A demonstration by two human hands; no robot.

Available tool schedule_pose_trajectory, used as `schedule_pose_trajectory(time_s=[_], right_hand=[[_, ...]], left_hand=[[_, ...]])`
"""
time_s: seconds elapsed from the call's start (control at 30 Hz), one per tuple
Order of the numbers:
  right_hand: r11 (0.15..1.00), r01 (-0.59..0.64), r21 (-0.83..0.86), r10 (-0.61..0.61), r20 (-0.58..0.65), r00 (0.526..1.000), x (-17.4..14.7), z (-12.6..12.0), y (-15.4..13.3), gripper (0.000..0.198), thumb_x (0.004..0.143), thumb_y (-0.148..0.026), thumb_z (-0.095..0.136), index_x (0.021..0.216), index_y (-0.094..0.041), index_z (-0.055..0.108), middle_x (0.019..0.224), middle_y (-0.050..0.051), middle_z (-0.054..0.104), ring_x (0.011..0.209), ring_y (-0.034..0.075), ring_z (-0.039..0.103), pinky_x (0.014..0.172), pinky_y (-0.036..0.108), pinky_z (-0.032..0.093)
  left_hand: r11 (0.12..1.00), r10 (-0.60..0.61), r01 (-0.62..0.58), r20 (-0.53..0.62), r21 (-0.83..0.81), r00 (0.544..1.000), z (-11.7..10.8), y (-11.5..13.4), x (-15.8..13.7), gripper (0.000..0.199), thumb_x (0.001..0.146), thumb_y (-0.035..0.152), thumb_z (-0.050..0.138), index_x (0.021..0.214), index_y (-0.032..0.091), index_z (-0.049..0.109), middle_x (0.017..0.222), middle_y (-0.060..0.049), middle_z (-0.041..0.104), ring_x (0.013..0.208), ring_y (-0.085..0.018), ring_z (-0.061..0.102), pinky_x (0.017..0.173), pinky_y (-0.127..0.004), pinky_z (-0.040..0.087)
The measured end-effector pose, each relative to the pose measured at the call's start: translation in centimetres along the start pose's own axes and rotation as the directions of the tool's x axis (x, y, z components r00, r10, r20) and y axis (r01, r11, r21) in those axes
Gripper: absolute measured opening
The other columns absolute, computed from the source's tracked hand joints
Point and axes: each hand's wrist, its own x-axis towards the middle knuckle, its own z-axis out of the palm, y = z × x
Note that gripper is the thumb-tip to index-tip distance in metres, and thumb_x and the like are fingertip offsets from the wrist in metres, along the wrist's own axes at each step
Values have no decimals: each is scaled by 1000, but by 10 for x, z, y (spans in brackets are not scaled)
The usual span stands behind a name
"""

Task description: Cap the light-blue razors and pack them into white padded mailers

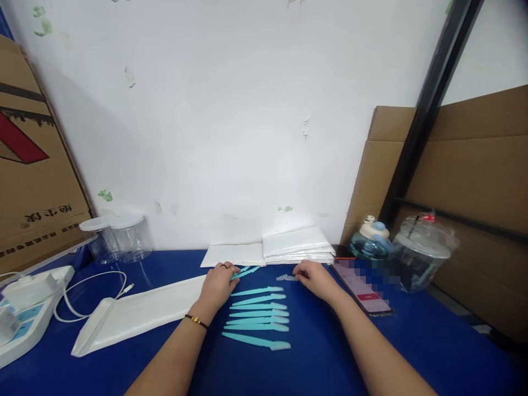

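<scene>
Several teal eyebrow razors [258, 307] lie in a rough column on the blue table, blade ends to the right. Above the column, my left hand [218, 285] is closed over more teal razors [249, 270], whose ends stick out past its fingertips. A ring and a dark bracelet are on that hand and wrist. My right hand [315, 279] has thumb and fingers pinched together at the end of a small clear blade cap [291, 278]. Another clear cap [282, 277] lies beside it. Part of the pinch is hidden.
White padded mailers [297, 245] lie against the wall, and a long one [144, 308] is left of my hand. A phone [363, 289], a teal bottle [369, 242] and a bagged cup [423, 247] are right. Clear jars [130, 239], a cable [94, 275] and a power strip [37, 316] are left.
</scene>
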Motion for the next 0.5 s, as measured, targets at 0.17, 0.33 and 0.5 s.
schedule_pose_trajectory(time_s=[0.17,0.33,0.5], right_hand=[[999,17,-33,-15,63,998,1,7,1,12,75,-21,58,81,-20,68,85,4,64,75,17,58,67,25,42],[996,89,-13,-88,91,992,0,9,-7,17,79,-17,51,76,-19,68,81,4,64,73,16,58,69,24,41],[991,117,64,-122,94,988,0,14,-11,17,83,-20,50,78,-19,67,84,3,63,73,14,58,66,22,41]], left_hand=[[999,22,-22,6,34,1000,-2,1,-1,15,81,27,53,87,26,67,90,-2,66,95,-22,52,78,-32,37],[994,101,-102,43,25,994,-9,11,-3,21,83,24,47,75,22,65,81,-3,67,88,-20,54,76,-32,34],[978,205,-203,61,-41,977,-7,15,-4,22,84,25,45,74,22,65,83,-2,68,89,-19,54,77,-31,33]])
